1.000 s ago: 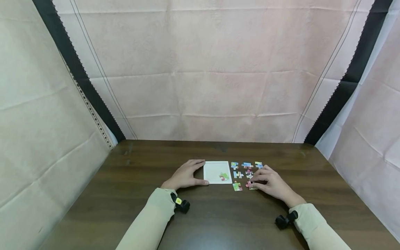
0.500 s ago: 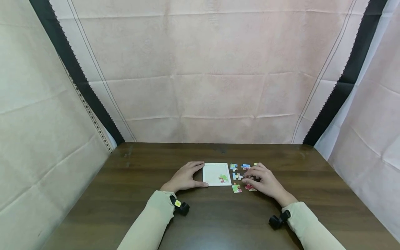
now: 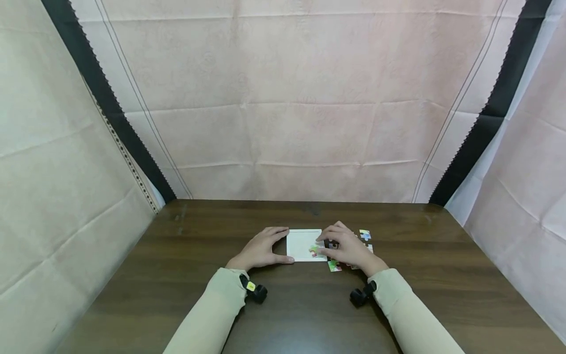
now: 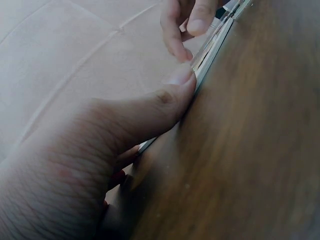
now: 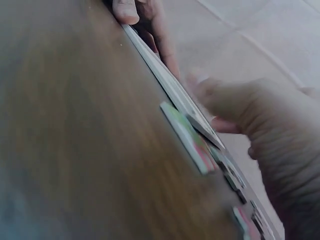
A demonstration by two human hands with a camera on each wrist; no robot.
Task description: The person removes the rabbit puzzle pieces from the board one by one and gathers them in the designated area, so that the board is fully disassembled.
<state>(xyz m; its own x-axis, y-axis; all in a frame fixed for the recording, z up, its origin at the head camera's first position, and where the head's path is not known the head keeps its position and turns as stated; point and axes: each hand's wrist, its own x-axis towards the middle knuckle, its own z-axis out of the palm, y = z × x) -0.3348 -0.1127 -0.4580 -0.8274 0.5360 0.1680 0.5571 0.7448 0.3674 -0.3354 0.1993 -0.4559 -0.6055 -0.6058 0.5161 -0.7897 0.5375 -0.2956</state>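
Observation:
A white square puzzle tray [image 3: 302, 241] lies flat on the table, with a green and red jigsaw piece [image 3: 313, 250] in its lower right part. My left hand [image 3: 262, 250] holds the tray's left side, thumb at the near corner and fingers at the far one. In the left wrist view, the thumb [image 4: 165, 100] presses against the tray's edge. Over the right edge of the tray hovers my right hand [image 3: 347, 247], fingers bent and thumb apart from the index finger. I cannot tell whether a piece is between its fingertips.
Several loose jigsaw pieces lie right of the tray, partly covered by my right hand. A blue one [image 3: 365, 234] shows beyond it, and a green one [image 3: 334, 266] near the tray's lower right corner. Fabric walls [image 3: 309, 123] surround the brown table [image 3: 300, 305].
My right hand has moved left, from the loose pieces to the tray's right edge. The left hand and the tray have stayed in place.

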